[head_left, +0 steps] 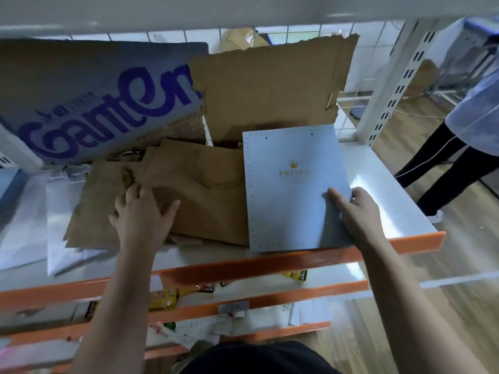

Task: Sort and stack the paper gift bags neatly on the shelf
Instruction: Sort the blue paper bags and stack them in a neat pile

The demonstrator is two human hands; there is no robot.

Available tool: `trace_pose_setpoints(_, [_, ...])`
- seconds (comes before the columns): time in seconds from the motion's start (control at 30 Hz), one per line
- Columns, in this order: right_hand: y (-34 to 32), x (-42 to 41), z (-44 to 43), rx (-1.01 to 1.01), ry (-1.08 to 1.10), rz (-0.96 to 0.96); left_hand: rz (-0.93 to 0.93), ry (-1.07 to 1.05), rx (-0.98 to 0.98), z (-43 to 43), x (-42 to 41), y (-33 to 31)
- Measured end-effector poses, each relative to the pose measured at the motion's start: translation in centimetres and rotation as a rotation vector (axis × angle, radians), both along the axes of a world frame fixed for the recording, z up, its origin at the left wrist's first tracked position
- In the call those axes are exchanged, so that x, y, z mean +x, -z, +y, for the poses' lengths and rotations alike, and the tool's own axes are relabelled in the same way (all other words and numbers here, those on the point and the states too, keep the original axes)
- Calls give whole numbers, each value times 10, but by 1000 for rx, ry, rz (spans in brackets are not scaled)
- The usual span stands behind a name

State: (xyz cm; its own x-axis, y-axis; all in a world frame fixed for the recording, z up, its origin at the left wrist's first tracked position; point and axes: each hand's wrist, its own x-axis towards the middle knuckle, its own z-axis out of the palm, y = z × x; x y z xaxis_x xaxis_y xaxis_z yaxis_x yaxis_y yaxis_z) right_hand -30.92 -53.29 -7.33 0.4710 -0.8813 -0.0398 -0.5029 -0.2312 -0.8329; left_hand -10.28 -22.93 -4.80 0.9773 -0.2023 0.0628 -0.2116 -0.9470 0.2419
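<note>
While the sorting was clearly only partway done, the pale blue gift bag (pixel 291 184) with the gold crown print lay flat at the centre right of the frame, on the shelf (pixel 383 179), its near edge roughly lined up with the orange front lip. The right hand (pixel 356 211) had it by the lower right edge, thumb on top and fingers tucked round the side, so clamped on it. My guess is that grip was for squaring it up or sliding it.

Just left of it, touching or slightly tucked under its edge, sat the brown paper bags (pixel 202 190), a messy overlapping heap. The left hand (pixel 143 211) was spread out flat on top of them, fingers apart and gripping nothing, probably pinning the heap so it wouldn't shift.

In the upper left, a big grey bag (pixel 94 98) with purple lettering leaned at an angle over the back of the heap. A torn cardboard sheet (pixel 270 82) stood upright in the upper middle, seemingly working as a divider. Some white bags (pixel 32 211) lay blurry at the far left.

Honestly, the brown ones looked like the next job, since they were crumpled and would slide around.
</note>
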Motion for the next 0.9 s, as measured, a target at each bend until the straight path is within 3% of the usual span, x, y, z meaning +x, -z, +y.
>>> trace_pose_setpoints(0.1, [-4,10,15,-67,-41,18,46,-83,-33,13,4,-5])
trace_pose_setpoints(0.23, [-5,20,35,-68,-101,3,-28,-55,-32,21,0,-9])
trace_pose_setpoints(0.53, [3,29,60,-23,-95,-40,72,-22,-253,37,-15,-8])
trace_pose_setpoints(0.9, [2,29,84,-71,-51,-152,-41,-6,-381,49,-41,-8])
